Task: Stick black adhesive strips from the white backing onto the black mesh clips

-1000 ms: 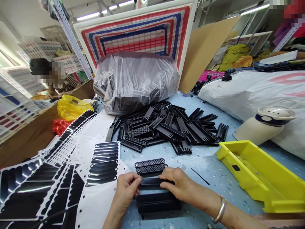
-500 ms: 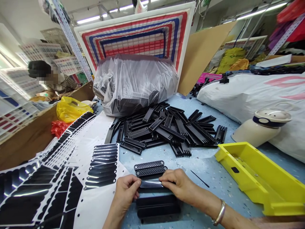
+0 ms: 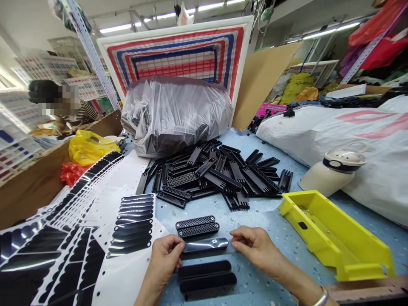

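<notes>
A glossy black sticker strip (image 3: 205,245) with rounded ends lies level over the blue table. My left hand (image 3: 165,257) pinches its left end between thumb and fingertips. Just off the strip's right end, my right hand (image 3: 256,246) is open, fingers loosely bent and holding nothing. Behind the strip lie two black plastic pieces with a mesh pattern (image 3: 197,226). Two smooth black bars (image 3: 207,276) rest side by side in front of it. To the left is a white backing sheet (image 3: 135,267) carrying several matching black strips (image 3: 132,225).
A heap of black plastic pieces (image 3: 210,174) spreads behind my hands, before a plastic-wrapped bundle (image 3: 178,114). On the right stand a yellow bin (image 3: 334,233) and a cream bottle (image 3: 328,174) beside a white sack (image 3: 306,131). A co-worker (image 3: 66,102) sits far left.
My right hand has let go of the strip's right end and moved right, its fingers opening. The left hand stays at the other end. The view has shifted slightly.
</notes>
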The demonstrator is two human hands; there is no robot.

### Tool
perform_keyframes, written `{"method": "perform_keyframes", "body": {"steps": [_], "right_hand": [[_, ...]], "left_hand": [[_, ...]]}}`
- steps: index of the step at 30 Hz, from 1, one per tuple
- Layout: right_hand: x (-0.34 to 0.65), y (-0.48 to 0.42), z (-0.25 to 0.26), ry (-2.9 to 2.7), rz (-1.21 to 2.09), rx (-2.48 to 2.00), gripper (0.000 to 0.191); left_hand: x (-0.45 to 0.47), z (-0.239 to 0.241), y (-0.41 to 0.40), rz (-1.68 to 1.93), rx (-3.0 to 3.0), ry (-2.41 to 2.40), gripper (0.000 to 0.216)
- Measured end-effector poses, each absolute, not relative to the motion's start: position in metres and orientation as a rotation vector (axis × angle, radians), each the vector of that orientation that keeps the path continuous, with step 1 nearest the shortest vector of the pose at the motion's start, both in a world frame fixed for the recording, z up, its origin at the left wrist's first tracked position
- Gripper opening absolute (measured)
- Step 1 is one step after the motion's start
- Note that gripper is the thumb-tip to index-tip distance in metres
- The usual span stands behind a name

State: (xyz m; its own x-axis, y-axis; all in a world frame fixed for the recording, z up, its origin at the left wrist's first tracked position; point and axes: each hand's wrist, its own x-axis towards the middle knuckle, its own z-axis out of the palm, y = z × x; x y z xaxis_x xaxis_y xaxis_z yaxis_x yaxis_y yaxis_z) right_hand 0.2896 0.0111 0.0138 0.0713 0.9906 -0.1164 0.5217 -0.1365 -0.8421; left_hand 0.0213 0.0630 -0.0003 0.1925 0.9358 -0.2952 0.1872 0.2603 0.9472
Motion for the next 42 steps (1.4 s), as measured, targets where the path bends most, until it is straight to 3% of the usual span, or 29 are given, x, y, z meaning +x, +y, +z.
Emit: {"method": "perform_keyframes", "body": {"steps": [6, 11, 16, 25, 32, 42], "right_hand": [[0.270, 0.010, 0.015, -1.619, 0.952, -1.846, 0.033], [0.265, 0.012, 0.022, -1.724, 0.876, -1.886, 0.036], [0.297, 0.002, 0.022, -1.818, 0.610, -1.841, 0.016], [0.350, -0.009, -0.001, -1.996, 0.088, -2.008, 0.021], [0.346, -0.001, -0.015, -1.976, -0.075, -1.796, 0.036], [0.300, -0.019, 0.017, -1.929, 0.386, -1.470, 0.024]], "left_hand": [[0.014, -0.005, 0.053, 0.914, 1.788, 1.346, 0.024], [0.028, 0.012, 0.047, 1.108, 2.339, 1.110, 0.012], [0.064, 0.030, 0.051, 0.796, 2.414, 0.994, 0.020], [0.091, 0.047, 0.051, 0.185, 2.427, 1.041, 0.014], [0.090, 0.034, 0.050, 0.189, 2.434, 1.067, 0.015], [0.088, 0.015, 0.045, 0.457, 2.487, 1.032, 0.011]]}}
